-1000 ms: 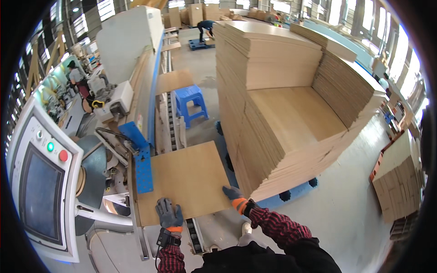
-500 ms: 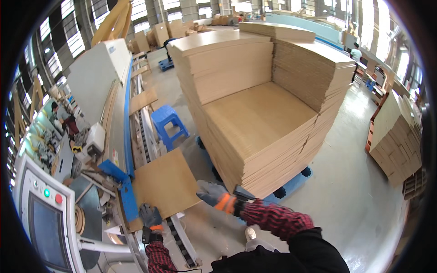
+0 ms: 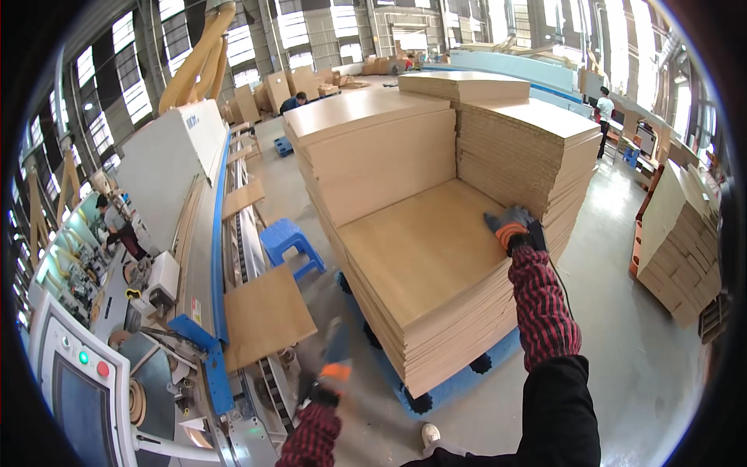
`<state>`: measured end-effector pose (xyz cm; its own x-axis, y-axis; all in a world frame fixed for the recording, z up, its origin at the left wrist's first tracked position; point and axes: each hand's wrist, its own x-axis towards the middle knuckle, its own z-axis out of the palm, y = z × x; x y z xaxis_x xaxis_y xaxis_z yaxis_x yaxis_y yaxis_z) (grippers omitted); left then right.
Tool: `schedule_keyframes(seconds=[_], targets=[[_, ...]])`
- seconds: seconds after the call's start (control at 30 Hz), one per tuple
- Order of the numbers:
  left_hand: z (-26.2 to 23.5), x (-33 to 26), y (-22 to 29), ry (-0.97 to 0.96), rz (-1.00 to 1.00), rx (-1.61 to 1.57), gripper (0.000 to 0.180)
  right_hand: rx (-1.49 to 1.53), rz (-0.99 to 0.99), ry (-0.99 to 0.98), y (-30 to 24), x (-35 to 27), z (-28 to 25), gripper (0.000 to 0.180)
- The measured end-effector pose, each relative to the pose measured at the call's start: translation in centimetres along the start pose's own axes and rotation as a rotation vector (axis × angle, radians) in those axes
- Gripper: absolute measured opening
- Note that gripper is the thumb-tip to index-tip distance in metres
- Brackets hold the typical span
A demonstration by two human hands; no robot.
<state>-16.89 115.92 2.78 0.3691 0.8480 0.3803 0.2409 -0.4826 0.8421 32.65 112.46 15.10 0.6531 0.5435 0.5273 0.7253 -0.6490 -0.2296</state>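
Resting flat on the top board of the low wooden panel stack (image 3: 424, 249), the gloved right hand (image 3: 510, 226) lay spread, fingers loose, near the stack's far right edge beside the taller pile (image 3: 529, 148). Left hand (image 3: 331, 373), gloved and blurred, hung above the floor just right of the single panel (image 3: 261, 315) on the machine conveyor (image 3: 210, 257); its grip could not be told.

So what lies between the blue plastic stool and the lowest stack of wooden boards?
Only bare grey concrete floor between blue plastic stool and board stack, head view.
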Motion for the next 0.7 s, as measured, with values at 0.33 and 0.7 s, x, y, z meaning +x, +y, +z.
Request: schedule_keyframes(seconds=[0.33, 0.7], targets=[[-1.3, 0.6, 11.8, 0.159, -0.797, -0.989, 0.035, 0.233, -0.214, -0.102, 1.8, -9.5, -6.8, 0.050], [-14.4, -30.4, 7.2, 0.578, -1.185, -0.775, 0.030, 1.071, 0.166, -1.092, -5.7, -29.2, -14.9, 0.021]])
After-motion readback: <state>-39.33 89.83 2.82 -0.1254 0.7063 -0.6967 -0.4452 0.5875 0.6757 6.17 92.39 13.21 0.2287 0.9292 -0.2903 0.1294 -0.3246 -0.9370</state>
